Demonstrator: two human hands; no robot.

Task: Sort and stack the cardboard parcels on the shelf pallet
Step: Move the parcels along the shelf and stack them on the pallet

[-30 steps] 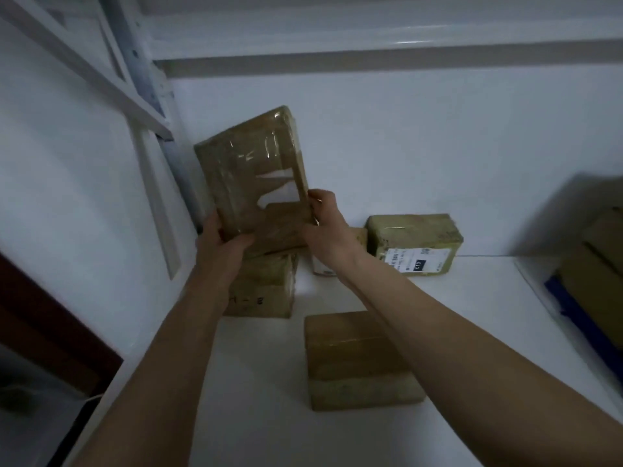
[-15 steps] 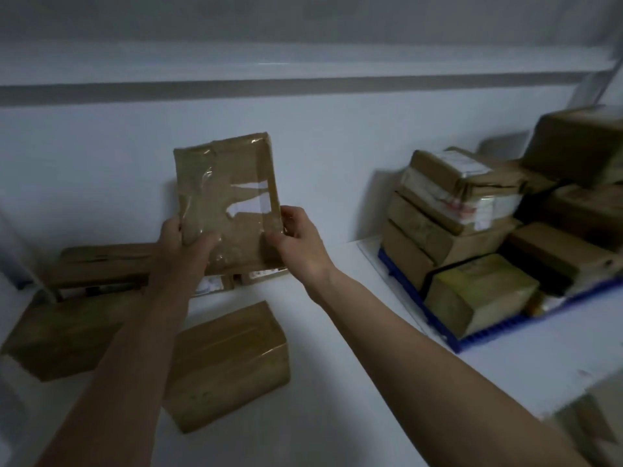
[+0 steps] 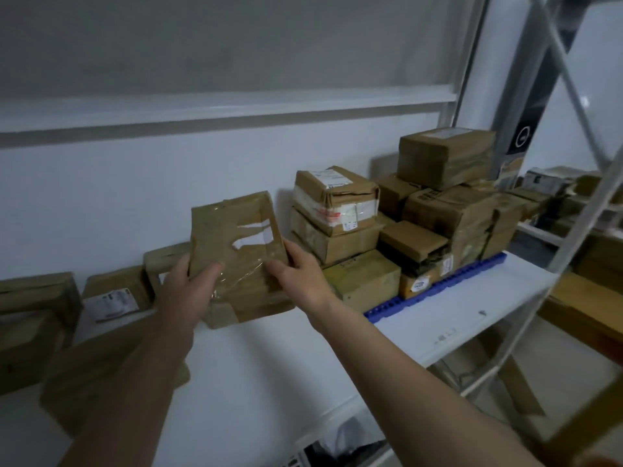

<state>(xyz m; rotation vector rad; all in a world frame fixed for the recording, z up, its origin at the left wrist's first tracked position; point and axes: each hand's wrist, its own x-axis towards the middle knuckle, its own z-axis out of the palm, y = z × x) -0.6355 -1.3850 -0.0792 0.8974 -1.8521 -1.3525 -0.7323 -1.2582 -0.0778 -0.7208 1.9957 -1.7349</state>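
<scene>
Two bare forearms reach over a white shelf (image 3: pixel 269 382). The left hand (image 3: pixel 188 291) and right hand (image 3: pixel 300 281) grip a flat, tape-wrapped parcel (image 3: pixel 236 257) by its lower edges, thumbs on its face, holding it upright above the shelf. Loose boxes (image 3: pixel 111 294) lie along the wall to the left. To the right, just beyond the held parcel, stacked parcels (image 3: pixel 435 210) sit several layers high on a blue pallet (image 3: pixel 448 284) beside the grey rack upright (image 3: pixel 472 79).
</scene>
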